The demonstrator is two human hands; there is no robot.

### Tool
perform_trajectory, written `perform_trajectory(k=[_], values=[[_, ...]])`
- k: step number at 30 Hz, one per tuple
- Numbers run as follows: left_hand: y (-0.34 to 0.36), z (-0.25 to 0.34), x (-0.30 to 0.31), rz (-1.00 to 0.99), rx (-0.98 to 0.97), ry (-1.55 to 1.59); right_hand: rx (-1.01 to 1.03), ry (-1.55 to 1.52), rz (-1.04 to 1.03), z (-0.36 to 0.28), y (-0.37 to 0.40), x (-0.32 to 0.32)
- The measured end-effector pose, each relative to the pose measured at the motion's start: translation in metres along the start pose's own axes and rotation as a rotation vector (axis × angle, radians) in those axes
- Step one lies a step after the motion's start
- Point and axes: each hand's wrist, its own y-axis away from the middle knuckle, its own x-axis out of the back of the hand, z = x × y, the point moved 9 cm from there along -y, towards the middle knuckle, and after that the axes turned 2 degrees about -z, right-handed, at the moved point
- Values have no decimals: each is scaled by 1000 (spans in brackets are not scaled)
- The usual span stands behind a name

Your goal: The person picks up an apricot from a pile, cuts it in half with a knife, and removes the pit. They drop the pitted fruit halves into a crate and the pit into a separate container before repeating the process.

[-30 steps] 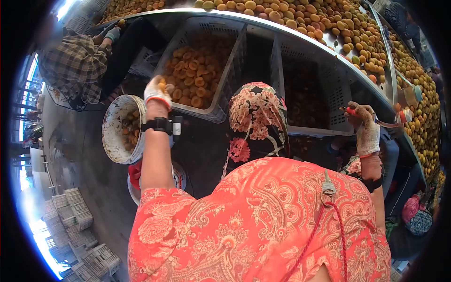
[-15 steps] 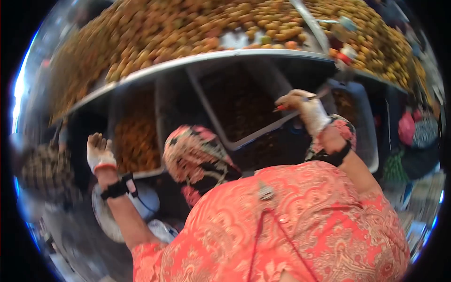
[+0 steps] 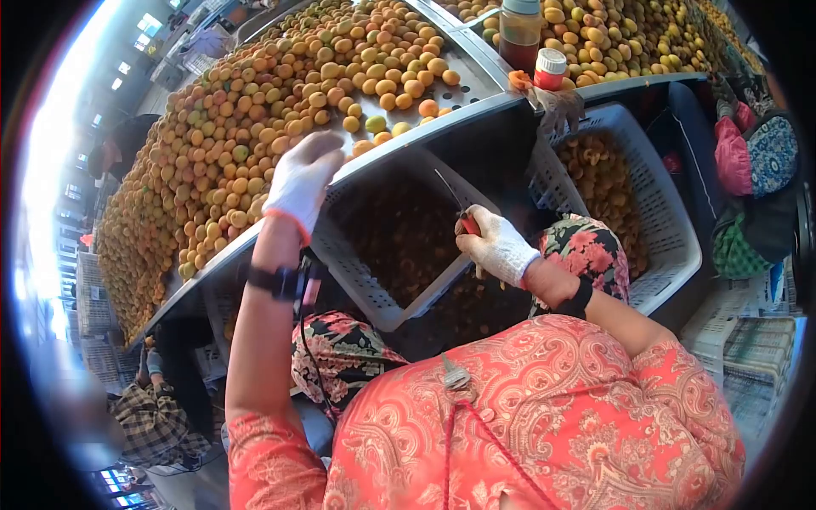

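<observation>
My left hand (image 3: 302,180), in a white glove, is at the metal rim of the table, beside the heap of orange-yellow fruit (image 3: 246,144). Its fingers are bent over toward the fruit; whether they touch or hold one cannot be made out. In a white glove too, my right hand (image 3: 497,246) is closed on a small knife (image 3: 450,189) with a red handle, its thin blade pointing up and left. The knife is above a crate (image 3: 387,319) with dark contents, which stands below the table rim, between and in front of my knees.
On the right, a pale blue crate (image 3: 667,229) holds cut fruit pieces. A jar of dark liquid (image 3: 519,38) and a white-capped red bottle (image 3: 550,70) stand at the table's edge, near a worn glove (image 3: 557,109). People sit at the far left and right.
My left hand has moved from the far left, below the rim, up to the fruit's edge. My right hand, with the knife, is lower and further left. The view has shifted and is sharper.
</observation>
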Motion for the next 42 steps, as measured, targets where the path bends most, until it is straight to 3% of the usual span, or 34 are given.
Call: perform_trajectory(k=[3, 4, 5, 7, 9, 10, 11, 13, 15, 17, 19, 21, 22, 23, 24, 25, 26, 27, 29, 35, 37, 42], values=[[-58, -3, -30, -40, 2, -217, -169, -62, -71, 1, 5, 9], [-82, -13, -37, -72, 2, -378, 0, -20, 10, 4, -4, 14], [-105, -26, -44, -106, -2, -537, -4, -23, 9, 13, -8, 14], [-127, -29, -57, -125, 1, -524, 96, 29, 27, 8, -12, 17], [-143, -24, -69, -79, -26, -901, 62, 24, -6, 8, -11, 18], [-147, -18, -72, -101, 43, -920, 10, -12, -21, 7, -8, 20], [-147, -1, -76, -18, -28, -990, -43, -48, -37, 6, -6, 22], [-148, 33, -98, -58, -322, -827, -103, -117, -62, 5, -2, 25], [-150, 36, -130, -200, -400, -801, -158, -184, -91, 10, -1, 21], [-151, 20, -158, -366, -231, -750, -133, -156, -90, 13, -5, 21], [-150, 13, -177, -338, -300, -978, -97, -122, -78, 19, -10, 22], [-158, 5, -180, -431, -184, -921, -76, -98, -69, 19, -8, 21], [-159, 6, -174, -375, -232, -808, -44, -96, -17, 14, -8, 27], [-159, 20, -170, -271, -458, -973, -9, -93, 27, 10, -9, 31], [-157, 29, -155, -252, -339, -721, 89, -90, 89, 12, -12, 36], [-147, 31, -136, -212, -200, -475, 95, -229, 132, 15, -13, 36], [-126, 36, -124, -239, -227, -98, 3, -274, 114, 11, -9, 37], [-104, 44, -109, -234, -263, 276, -12, -521, 70, 0, -3, 29], [-32, 69, -93, -292, -229, 445, 219, -535, -2, -10, -4, 26], [152, 34, -73, -220, 175, 463, 276, -387, -141, -26, 24, -8], [197, 30, -54, -299, 167, -1, 314, -368, -165, -37, 33, -19], [303, 19, 47, -407, 429, -310, 318, -263, -339, -73, 62, -76]])
